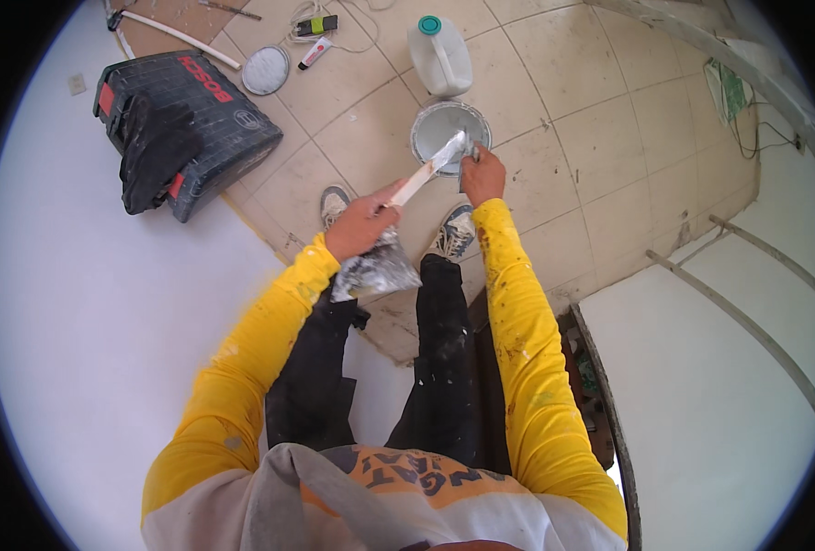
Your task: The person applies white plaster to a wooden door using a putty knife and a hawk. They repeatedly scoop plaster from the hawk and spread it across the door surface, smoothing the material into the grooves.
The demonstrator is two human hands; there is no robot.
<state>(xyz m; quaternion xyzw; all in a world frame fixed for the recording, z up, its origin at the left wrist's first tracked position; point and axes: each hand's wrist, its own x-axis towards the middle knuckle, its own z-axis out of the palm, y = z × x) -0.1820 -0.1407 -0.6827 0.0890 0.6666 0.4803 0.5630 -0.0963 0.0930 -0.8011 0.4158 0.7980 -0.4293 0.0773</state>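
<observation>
My left hand (pixel 366 222) grips a pale strip (pixel 415 183) smeared with white paste at its upper end. A silvery, smeared flat piece (pixel 373 268) hangs just below that hand; I cannot tell if it is a bag or a blade. My right hand (pixel 483 174) is closed on a small grey scraper (pixel 468 163) beside the strip's pasted tip, over the rim of a bucket (pixel 420 119) of grey-white material on the tiles. A white jug (pixel 438 64) with a green cap stands just beyond the bucket.
A dark toolcase (pixel 224 119) with black cloth (pixel 155 156) lies upper left, near a round lid (pixel 265 70), a tube (pixel 314 53), a cord (pixel 361 46) and a long-handled tool (pixel 178 39). Metal rails (pixel 738 331) lean at the right. My shoes (pixel 450 230) are below the bucket.
</observation>
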